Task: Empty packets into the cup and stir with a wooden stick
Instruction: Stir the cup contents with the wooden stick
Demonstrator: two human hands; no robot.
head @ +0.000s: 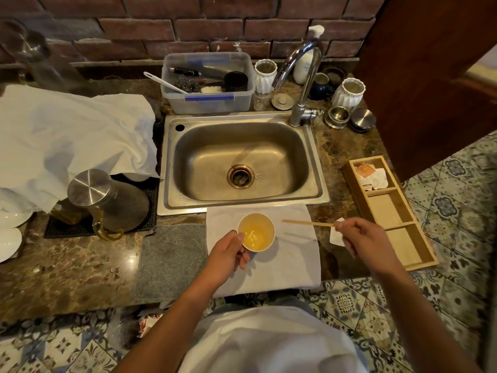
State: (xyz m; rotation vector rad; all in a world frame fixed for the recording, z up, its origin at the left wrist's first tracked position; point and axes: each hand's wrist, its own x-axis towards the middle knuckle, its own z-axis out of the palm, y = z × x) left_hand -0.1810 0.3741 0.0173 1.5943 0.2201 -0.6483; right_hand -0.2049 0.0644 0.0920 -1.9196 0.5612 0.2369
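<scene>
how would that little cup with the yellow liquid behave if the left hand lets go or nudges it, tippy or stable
The cup looks small and light, probably paper, so it may slide or tip easily when nudged. It sits on a soft folded cloth, an uneven base that likely adds wobble. The left hand grips its side; squeezing hard could flex the thin wall and spill the liquid.

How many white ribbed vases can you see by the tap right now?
2. One white ribbed vase stands left of the tap, beside the plastic tub. The other stands right of the tap, behind the steel lids. More may be hidden behind the tap.
</scene>
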